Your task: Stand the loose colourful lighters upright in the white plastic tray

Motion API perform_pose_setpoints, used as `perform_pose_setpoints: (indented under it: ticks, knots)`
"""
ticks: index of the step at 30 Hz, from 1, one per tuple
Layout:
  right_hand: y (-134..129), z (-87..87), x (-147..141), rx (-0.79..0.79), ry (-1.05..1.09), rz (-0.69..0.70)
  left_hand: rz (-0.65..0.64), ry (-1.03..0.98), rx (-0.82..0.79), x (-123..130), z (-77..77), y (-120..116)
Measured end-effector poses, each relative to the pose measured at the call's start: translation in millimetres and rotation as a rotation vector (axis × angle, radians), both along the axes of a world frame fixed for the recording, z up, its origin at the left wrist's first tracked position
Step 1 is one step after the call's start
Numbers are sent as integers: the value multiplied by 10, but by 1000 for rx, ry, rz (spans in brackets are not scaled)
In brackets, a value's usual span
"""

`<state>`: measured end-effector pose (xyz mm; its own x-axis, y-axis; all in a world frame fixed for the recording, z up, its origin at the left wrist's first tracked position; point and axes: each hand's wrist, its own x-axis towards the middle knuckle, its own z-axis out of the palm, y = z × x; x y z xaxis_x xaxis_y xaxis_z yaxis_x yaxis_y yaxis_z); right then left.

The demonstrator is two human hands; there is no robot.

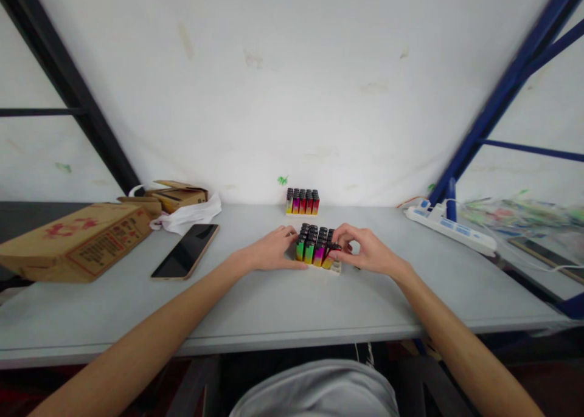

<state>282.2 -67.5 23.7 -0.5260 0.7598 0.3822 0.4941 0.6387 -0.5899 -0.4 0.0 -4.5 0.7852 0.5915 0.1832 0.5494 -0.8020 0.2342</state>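
Note:
Several black-topped lighters (309,251) in green, yellow and purple stand in rows in a pale tray (335,270) at the middle of the table. My left hand (274,248) is at the tray's left side, thumb along its front edge and fingers bent beside the lighters. At the front right corner, my right hand (362,250) pinches a lighter (329,258) that leans to the right. Some holes show at the tray's right front corner. Farther back, a second group of lighters (302,202) stands upright in a pale tray near the wall.
A phone (186,252) lies at the left, beside a cardboard box (75,241), a smaller open box (177,196) and a white plastic bag (189,215). On the right is a white power strip (451,230) with plugs and cables, near a blue post (490,110).

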Motion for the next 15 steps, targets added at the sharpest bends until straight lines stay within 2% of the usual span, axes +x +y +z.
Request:
perform_pose_setpoints:
  ticks: [7, 15]
  knots:
    - [31, -28, 19, -70, 58, 53, 3, 2, -6, -2, 1, 3]
    - [43, 3, 54, -61, 52, 21, -6, -10, 2, 1, 16, -7]
